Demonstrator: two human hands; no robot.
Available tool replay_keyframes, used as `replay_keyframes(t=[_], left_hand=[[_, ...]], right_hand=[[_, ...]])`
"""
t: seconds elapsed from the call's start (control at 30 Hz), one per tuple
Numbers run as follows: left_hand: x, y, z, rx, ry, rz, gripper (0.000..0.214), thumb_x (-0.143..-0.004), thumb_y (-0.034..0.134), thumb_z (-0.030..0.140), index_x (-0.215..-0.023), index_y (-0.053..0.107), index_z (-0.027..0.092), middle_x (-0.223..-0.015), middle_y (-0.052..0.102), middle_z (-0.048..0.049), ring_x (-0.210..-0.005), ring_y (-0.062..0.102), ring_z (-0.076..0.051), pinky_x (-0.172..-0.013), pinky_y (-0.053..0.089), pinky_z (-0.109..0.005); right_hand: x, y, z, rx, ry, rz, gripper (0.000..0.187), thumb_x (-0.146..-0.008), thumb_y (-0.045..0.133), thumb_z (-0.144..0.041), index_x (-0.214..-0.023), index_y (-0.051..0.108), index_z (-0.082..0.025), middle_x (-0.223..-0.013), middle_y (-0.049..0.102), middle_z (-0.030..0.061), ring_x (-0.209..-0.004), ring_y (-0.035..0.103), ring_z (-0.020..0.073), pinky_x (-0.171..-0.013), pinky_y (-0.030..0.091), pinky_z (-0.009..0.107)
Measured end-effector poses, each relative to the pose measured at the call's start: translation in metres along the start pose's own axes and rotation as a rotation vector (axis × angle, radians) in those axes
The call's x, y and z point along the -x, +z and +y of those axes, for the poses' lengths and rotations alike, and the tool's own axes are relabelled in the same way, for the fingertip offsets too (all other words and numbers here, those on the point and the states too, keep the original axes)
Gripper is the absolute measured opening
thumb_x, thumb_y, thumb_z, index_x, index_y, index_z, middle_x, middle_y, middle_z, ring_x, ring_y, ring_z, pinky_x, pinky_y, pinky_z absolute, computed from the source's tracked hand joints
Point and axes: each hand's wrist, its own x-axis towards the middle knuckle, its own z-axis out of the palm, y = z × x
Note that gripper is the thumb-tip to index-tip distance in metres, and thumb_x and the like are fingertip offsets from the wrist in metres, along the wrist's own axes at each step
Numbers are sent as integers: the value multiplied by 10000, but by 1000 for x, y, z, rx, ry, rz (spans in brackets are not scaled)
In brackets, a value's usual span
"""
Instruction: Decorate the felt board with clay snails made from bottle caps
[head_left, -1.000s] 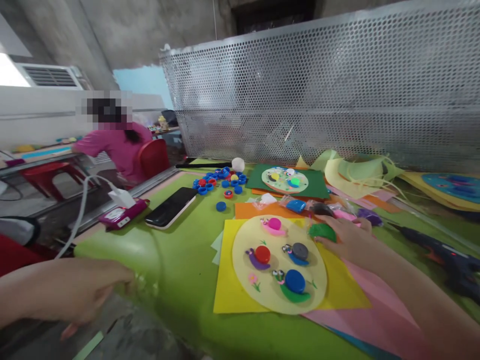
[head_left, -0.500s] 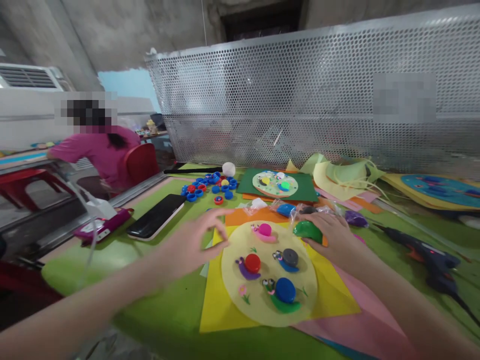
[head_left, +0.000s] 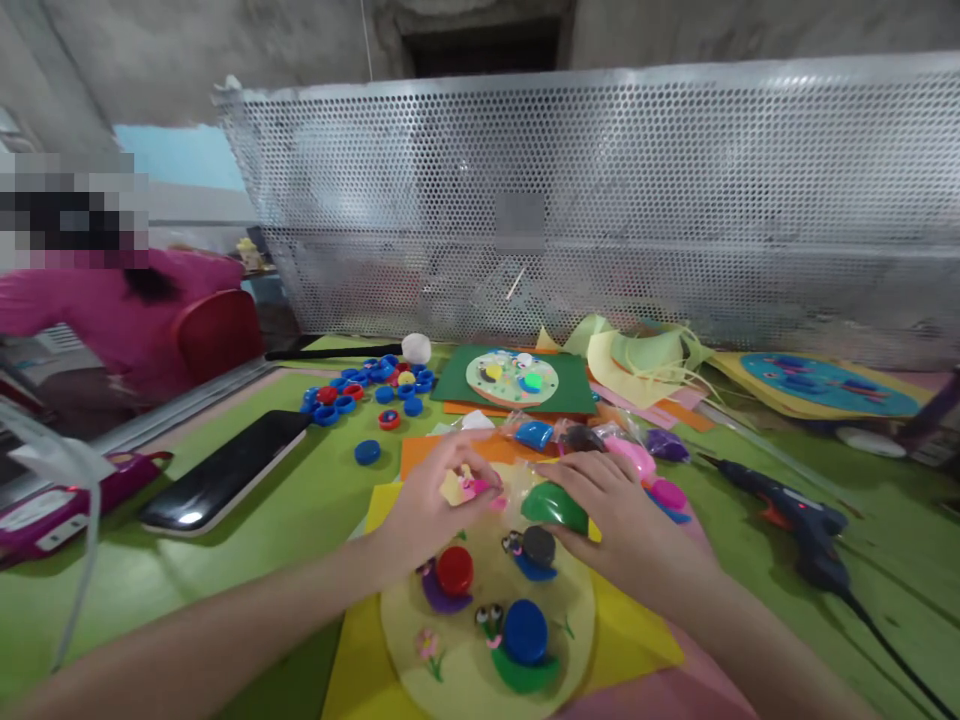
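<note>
My right hand (head_left: 622, 515) grips a packet of green clay (head_left: 553, 507) in clear plastic. My left hand (head_left: 442, 495) is at the packet's left side, thumb and forefinger brought together at the edge of the clear wrapper (head_left: 519, 488). Below both hands lies a pale yellow disc (head_left: 480, 665) decorated with clay snails that have bottle caps for shells: a red cap (head_left: 454, 571), a grey cap (head_left: 538, 547) and a blue cap (head_left: 526, 631). A pink snail (head_left: 480, 488) is partly hidden behind my left hand. Under the disc is a yellow sheet (head_left: 637, 630).
Bottle caps (head_left: 352, 385) lie back left, near a phone (head_left: 225, 475) and a purple power strip (head_left: 82, 495). A glue gun (head_left: 787, 510) is at right. Behind are a finished disc (head_left: 512, 378), clay packets (head_left: 664, 445) and a perforated metal screen (head_left: 600, 200). A person (head_left: 150, 300) sits left.
My left hand has come rightward over the disc to the green clay packet, its fingers closing. My right hand has brought the packet over the disc. The view has turned right.
</note>
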Motion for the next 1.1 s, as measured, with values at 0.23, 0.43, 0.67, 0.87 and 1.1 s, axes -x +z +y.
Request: replay_keyframes(t=[0.23, 0.43, 0.67, 0.87, 1.1], left_hand=[[4, 8, -2, 39, 27, -55, 359, -773, 563, 123, -1110, 481, 214, -790, 640, 0, -842, 636, -175, -881, 452, -346], [7, 5, 1, 44, -9, -103, 431, -772, 583, 146, -1177, 464, 235, -810, 664, 10, -838, 642, -174, -915, 438, -353], [13, 3, 5, 99, -156, -94, 698, -791, 614, 207, -1393, 263, 244, -854, 701, -2, -1008, 598, -210, -970, 396, -378], [15, 3, 11, 240, -264, -110, 833, -786, 634, 279, -1441, 119, 271, -947, 679, -23, -940, 625, -216, -930, 420, -406], [14, 5, 19, 305, -329, -27, 934, -709, 671, 212, -1450, 101, 210, -682, 686, 10, -1050, 546, -243, -965, 359, -428]], right_hand=[[0, -1, -8, 17, -35, -14, 409, -763, 639, -233, -1157, 533, -195, -1018, 610, 92, -963, 562, 278, -799, 479, 470], [0, -2, -11, 34, -78, -5, 366, -785, 613, -251, -1142, 550, -199, -974, 615, 82, -921, 577, 251, -767, 497, 429], [1, -3, -18, -16, -63, -15, 409, -758, 670, -282, -1137, 551, -186, -999, 614, 78, -920, 580, 249, -775, 514, 398], [2, -3, -19, 9, -114, 61, 450, -773, 650, -250, -1190, 510, -154, -1018, 621, 84, -923, 572, 238, -788, 503, 403], [3, -2, -20, 17, -124, 38, 452, -816, 599, -326, -1233, 497, -185, -1002, 625, 78, -906, 575, 239, -787, 483, 412]])
